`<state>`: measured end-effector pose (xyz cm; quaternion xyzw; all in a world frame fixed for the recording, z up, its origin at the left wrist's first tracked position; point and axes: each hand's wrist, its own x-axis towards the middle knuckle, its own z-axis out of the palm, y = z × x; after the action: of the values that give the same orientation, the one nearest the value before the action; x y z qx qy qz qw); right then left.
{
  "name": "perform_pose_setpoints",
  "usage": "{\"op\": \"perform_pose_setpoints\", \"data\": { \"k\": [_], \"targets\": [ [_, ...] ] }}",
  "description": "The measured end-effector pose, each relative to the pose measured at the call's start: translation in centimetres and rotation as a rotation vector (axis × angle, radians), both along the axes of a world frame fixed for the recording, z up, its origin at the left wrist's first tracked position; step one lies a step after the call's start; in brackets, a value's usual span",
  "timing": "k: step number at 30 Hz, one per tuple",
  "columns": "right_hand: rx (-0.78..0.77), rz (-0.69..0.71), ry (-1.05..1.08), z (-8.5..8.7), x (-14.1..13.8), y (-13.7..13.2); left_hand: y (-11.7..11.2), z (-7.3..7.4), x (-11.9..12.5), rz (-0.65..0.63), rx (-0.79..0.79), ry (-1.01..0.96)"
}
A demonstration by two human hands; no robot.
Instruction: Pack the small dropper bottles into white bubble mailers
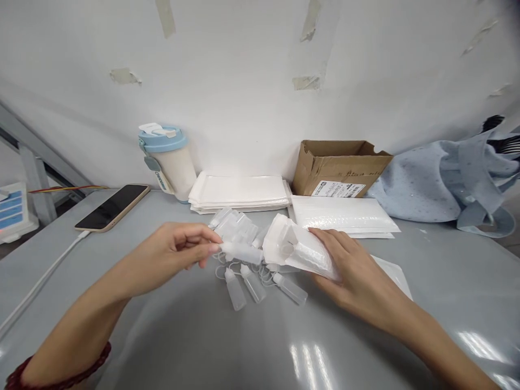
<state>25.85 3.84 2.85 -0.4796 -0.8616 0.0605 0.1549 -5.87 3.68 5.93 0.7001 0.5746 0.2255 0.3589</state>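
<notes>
Between thumb and fingers, my left hand pinches one end of a small translucent plastic bottle. Its other end points right, close to the mouth of a white bubble mailer. My right hand is wrapped round that mailer, which bulges and gapes towards the left. Whatever lies deep inside it is hidden. Under and around the held bottle is a loose pile of similar small bottles with thin looped cap straps, some lying nearer to me on the grey table.
Stacked white mailers lie by the wall, with more mailers before an open cardboard box. A cream tumbler with a blue lid and a charging phone are on the left. A light-blue cloth bag slumps at right.
</notes>
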Motion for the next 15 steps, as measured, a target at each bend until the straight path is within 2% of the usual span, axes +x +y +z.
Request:
{"op": "perform_pose_setpoints", "data": {
  "k": [2,4,10,12,15],
  "targets": [
    [-0.022,0.017,-0.022,0.0,-0.1,-0.1,0.2,0.1,-0.4,0.091,0.055,-0.030],
    [-0.036,0.046,-0.028,0.0,-0.4,-0.4,0.2,-0.1,0.2,0.119,0.084,-0.067],
    [-0.068,0.161,0.004,0.1,-1.9,-1.8,-1.0,-1.5,4.4,-0.030,0.070,-0.056],
    [-0.077,0.184,0.009,0.0,-2.3,-2.1,-1.6,-2.0,5.4,-0.077,0.155,-0.025],
    [-0.051,0.196,0.005,-0.4,-2.6,-2.4,-2.3,-2.6,6.2,-0.147,0.377,0.051]
  ]
}}
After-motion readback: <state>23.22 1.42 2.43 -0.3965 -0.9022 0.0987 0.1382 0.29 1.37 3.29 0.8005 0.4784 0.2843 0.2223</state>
